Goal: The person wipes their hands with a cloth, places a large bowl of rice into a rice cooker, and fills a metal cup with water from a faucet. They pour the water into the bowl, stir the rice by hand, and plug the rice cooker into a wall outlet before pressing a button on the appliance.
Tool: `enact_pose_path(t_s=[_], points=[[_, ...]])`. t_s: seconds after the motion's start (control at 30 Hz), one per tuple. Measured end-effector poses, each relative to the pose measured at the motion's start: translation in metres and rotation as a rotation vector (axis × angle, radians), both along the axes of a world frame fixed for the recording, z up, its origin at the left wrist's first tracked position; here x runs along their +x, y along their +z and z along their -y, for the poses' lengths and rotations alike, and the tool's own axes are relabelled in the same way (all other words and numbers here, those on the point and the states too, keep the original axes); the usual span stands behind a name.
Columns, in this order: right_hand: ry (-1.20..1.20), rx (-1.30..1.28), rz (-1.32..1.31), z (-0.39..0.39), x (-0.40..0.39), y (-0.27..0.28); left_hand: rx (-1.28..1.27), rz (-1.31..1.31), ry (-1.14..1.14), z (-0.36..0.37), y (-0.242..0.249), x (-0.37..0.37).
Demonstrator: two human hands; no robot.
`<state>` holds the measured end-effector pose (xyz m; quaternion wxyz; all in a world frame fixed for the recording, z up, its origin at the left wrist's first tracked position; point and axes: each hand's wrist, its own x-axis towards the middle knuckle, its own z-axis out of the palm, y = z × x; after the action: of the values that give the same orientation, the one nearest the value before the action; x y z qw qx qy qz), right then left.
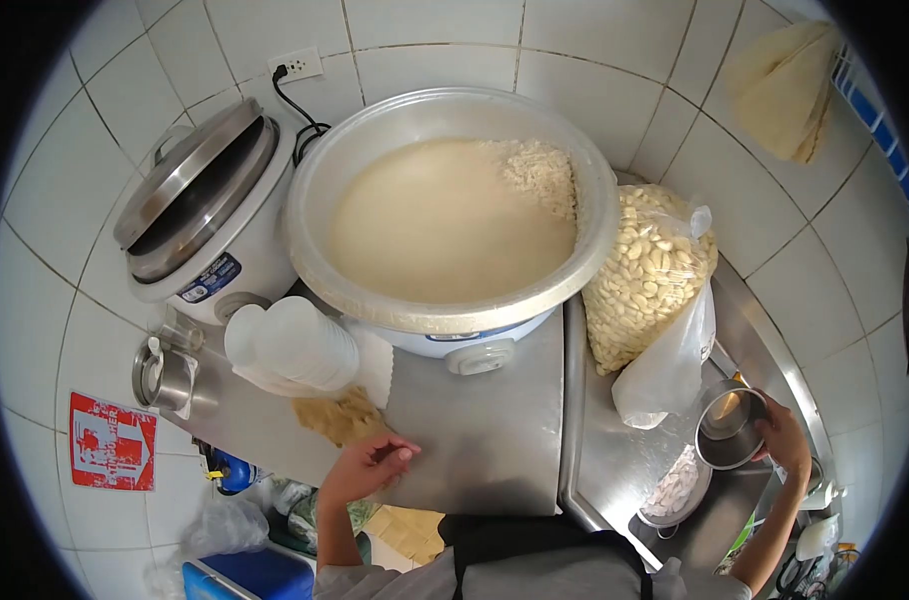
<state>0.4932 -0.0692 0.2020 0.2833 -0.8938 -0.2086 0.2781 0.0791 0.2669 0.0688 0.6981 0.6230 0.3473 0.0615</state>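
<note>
My right hand [783, 437] grips a round metal cup [730, 425] by its side, with the cup's mouth tipped toward me. It is over the sink area at the right, above a metal bowl [677, 488] with pale pieces in it. My left hand [372, 467] hovers at the front edge of the steel counter [475, 430], fingers loosely bent and nothing visible in them. Just beyond it lies a crumpled brown cloth [340, 415]. In the middle, a large pot [450, 318] of cloudy pale liquid has rice heaped along its right side.
A clear bag of peeled garlic cloves [645, 270] leans beside the pot. Stacked white cups [293, 345] lie on the counter. At left stand a lidded rice cooker [215, 215] and a small metal container [165, 375]. A blue bin [250, 575] is below.
</note>
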Motion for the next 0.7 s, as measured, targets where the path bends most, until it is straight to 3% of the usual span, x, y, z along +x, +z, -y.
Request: enact_pose_path(t_s=[0.1, 0.17, 0.23, 0.37, 0.43, 0.53, 0.7], points=[[-0.053, 0.047, -0.026, -0.008, 0.002, -0.003, 0.1, 0.106, 0.023, -0.017, 0.045, 0.005], [-0.03, 0.058, -0.057, -0.016, 0.001, 0.003, 0.499, 0.13, -0.026, -0.041, 0.082, 0.003], [-0.027, 0.054, -0.056, -0.02, 0.004, 0.003, 0.645, 0.205, -0.045, -0.074, 0.117, 0.009], [-0.002, 0.057, -0.037, -0.027, 0.004, 0.004, 0.664, -0.047, -0.171, -0.138, 0.189, 0.077], [-0.032, 0.079, -0.068, -0.017, 0.008, -0.004, 0.676, -0.157, -0.366, -0.164, 0.202, 0.122], [-0.083, 0.083, -0.119, -0.004, 0.008, -0.01, 0.518, -0.183, -0.537, -0.196, 0.191, 0.179], [-0.117, 0.035, -0.073, 0.01, 0.0, -0.008, 0.255, -0.296, -0.624, -0.229, 0.171, 0.239]])
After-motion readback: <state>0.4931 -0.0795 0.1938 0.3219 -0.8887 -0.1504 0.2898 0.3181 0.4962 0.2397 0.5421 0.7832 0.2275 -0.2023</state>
